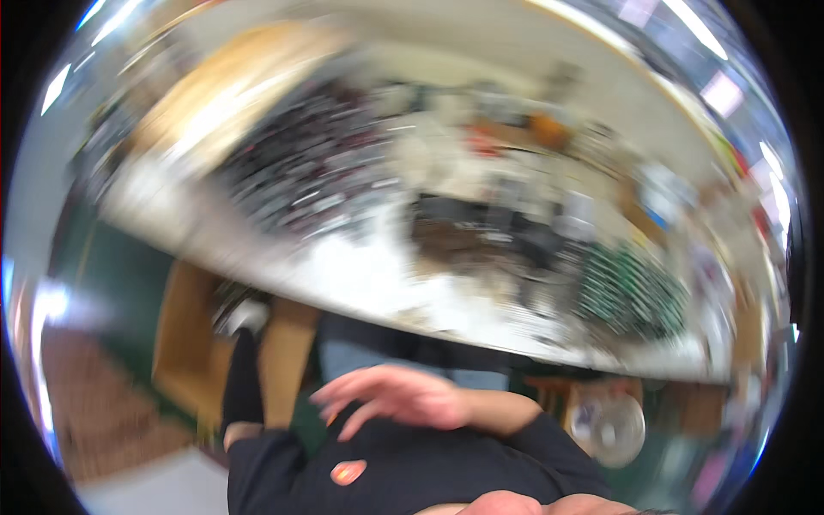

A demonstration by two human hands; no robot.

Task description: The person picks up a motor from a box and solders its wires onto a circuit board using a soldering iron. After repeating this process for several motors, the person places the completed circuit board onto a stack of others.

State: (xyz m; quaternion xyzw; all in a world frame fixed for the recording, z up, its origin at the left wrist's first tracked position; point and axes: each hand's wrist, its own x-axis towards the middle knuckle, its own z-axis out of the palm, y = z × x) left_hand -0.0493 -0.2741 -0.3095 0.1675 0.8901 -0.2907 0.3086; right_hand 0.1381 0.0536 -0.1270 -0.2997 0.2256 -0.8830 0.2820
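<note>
My right hand (pixel 390 399) is bare and hangs in front of my dark shirt, its fingers stretched and apart. A small orange spot shows by its fingertips, too blurred to name. My left hand (pixel 247 318) seems to wear a whitish glove, with a black sleeve on the forearm. It reaches down into an open cardboard box (pixel 176 343) below the table's left front edge. Dark and pale things in the box lie around that hand, too smeared to make out. Its fingers and anything in them cannot be seen clearly.
On the white table (pixel 360 266), a large group of dark parts (pixel 318 163) covers the left, and green pieces (pixel 631 292) stand at the right. Dark brown items (pixel 455 232) lie between them. A round clear container (pixel 618 429) is below the right front edge. Motion blurs everything.
</note>
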